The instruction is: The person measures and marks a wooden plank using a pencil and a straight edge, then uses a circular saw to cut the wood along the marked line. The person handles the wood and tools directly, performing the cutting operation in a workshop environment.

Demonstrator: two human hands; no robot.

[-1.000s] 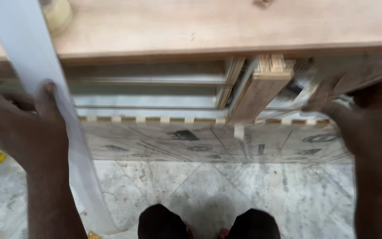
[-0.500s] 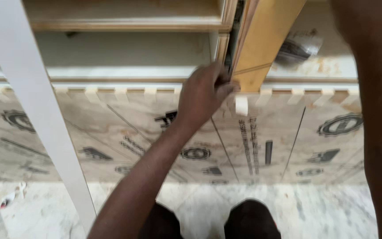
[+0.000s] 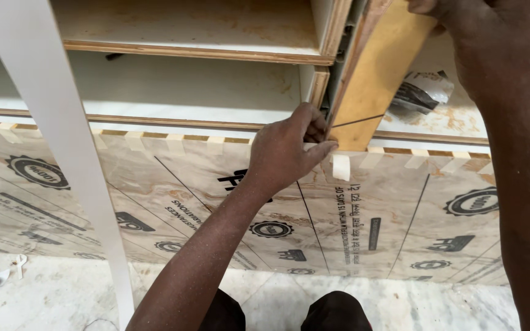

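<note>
Plywood panel (image 3: 378, 73), one, stands on edge in the gap between the cabinet shelves (image 3: 185, 37), tilted, its long axis running from lower left up to upper right. Left hand (image 3: 286, 153) is at the panel's lower end, fingers pinched closed against that lower edge where it meets the shelf front; I cannot tell whether a small part sits between the fingertips. Right hand (image 3: 461, 18) is up at the panel's top edge, mostly cut off by the frame, so I cannot tell its grip. Left hand is the nearer one to the lower corner. Two shelf levels are visible. One white strip (image 3: 56, 153) hangs on the left, well apart from both hands. One printed sheet (image 3: 400, 220) covers the cabinet front below. One crumpled packet (image 3: 421, 95) lies right of the panel.
</note>
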